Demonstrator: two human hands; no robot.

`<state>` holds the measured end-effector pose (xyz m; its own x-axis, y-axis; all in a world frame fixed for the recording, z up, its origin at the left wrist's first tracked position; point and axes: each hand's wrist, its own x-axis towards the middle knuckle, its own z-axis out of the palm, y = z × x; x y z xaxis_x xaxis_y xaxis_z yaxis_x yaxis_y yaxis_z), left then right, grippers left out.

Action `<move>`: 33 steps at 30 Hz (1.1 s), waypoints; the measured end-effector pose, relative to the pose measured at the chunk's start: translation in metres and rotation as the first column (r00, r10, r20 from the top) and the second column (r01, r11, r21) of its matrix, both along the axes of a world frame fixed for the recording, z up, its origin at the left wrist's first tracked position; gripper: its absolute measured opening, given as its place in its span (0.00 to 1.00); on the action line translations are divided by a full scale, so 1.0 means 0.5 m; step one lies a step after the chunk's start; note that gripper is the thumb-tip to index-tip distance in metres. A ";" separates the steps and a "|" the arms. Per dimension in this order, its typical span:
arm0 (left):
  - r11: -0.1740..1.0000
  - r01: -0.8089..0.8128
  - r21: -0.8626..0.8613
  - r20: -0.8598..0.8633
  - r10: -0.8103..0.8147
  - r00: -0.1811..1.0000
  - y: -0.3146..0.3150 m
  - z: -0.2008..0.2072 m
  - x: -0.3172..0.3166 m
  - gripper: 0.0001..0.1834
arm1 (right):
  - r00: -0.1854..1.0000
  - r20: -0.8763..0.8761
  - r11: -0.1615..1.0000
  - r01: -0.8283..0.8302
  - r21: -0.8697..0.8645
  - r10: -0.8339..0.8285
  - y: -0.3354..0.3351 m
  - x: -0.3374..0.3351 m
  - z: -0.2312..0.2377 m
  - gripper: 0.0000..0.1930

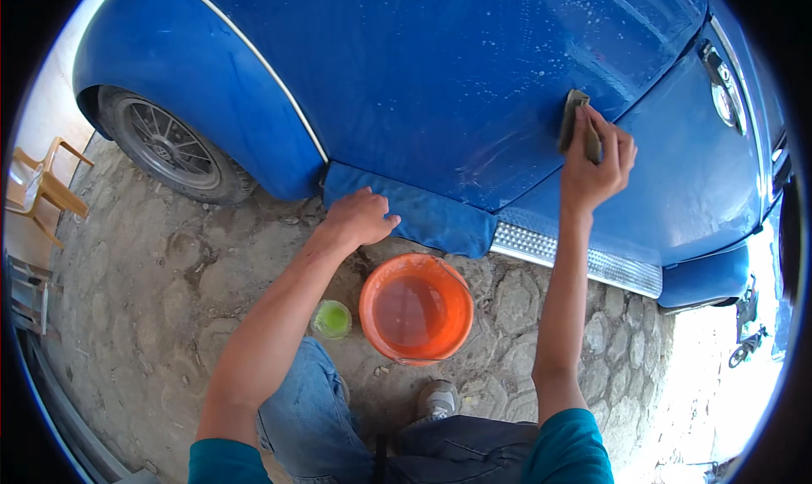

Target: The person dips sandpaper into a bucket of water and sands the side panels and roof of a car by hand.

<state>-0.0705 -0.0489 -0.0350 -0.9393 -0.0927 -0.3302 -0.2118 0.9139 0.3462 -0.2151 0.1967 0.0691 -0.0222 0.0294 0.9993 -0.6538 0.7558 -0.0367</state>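
Note:
My right hand (599, 167) grips a brown-grey pad (568, 120) and presses it to the blue car body (406, 78), close to a vertical panel seam. Whether the pad is a sponge or a sanding block, I cannot tell. Wet streaks and pale droplets cover the panel around it. Lower down, my left hand (364, 216) is loosely closed, with nothing showing in its fingers. It hovers at or rests on a blue cloth (440, 222) draped over the running board; contact is unclear. Below that hand stands an orange bucket (463, 336) with cloudy water inside.
A small cup of green liquid (332, 319) stands left of the bucket on uneven stone paving (161, 315). The bare metal running board (584, 262) continues to the right. A car wheel (169, 142) and a tan plastic chair (52, 184) are at the left.

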 end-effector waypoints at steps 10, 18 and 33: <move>0.999 0.029 -0.017 0.062 -0.028 0.998 -0.007 0.010 0.017 0.24 | 0.919 0.392 0.763 -0.287 0.579 0.047 -0.068 0.066 -0.400 0.04; 1.000 0.025 -0.012 0.094 -0.024 0.995 -0.006 0.005 0.003 0.23 | 0.993 0.109 0.958 0.013 0.286 -0.046 -0.026 0.035 -0.091 0.11; 0.996 0.061 0.064 0.020 -0.063 0.998 -0.001 0.007 0.019 0.24 | 0.995 0.084 0.913 0.010 0.409 -0.049 -0.014 -0.001 -0.207 0.11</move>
<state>-0.0609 -0.0493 -0.0312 -0.9352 -0.0127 -0.3540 -0.1637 0.9018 0.4000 -0.2156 0.1897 -0.0346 -0.1185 -0.3778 0.9183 -0.6393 0.7366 0.2205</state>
